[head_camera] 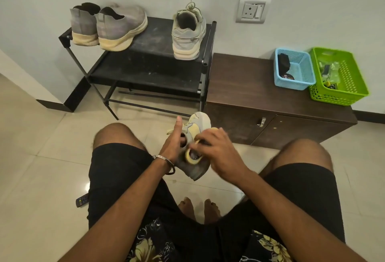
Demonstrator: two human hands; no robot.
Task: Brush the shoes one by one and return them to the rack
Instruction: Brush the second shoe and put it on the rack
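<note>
Left hand [174, 144]: fingers tucked inside the collar of the held shoe [192, 147], thumb sticking straight up, so it grips the shoe from the inside. Bangle and dark band on that wrist. Right hand [216, 151]: fingers curled over a yellowish brush [193, 157], pressing it on the shoe's heel/side area; the brush is mostly hidden and blurred, its exact shape unclear.

Held shoe sits in the air between the knees, above the tiled floor [41, 136]. Long axis runs near-to-far: toe points away toward the rack [150, 61] and slightly right, heel toward the person. Grey upper with pale yellow panels, loose lace end at left.

Rack top shelf: matching grey lace-up shoe [188, 32] at the right end, heel facing the camera, toe to the wall. Pair of grey slip-on shoes [108, 26] at the left end, heels toward the camera, toes angled right. Lower shelf holds no shoes.

Right of the rack, touching it: brown cabinet [250, 94] with blue basket [295, 69] and green basket [341, 76] side by side on top. A round item in the blue basket bears print, too small to read. Wall socket [253, 10] above. Remote [82, 200] on the floor by the left thigh, labels unreadable.
</note>
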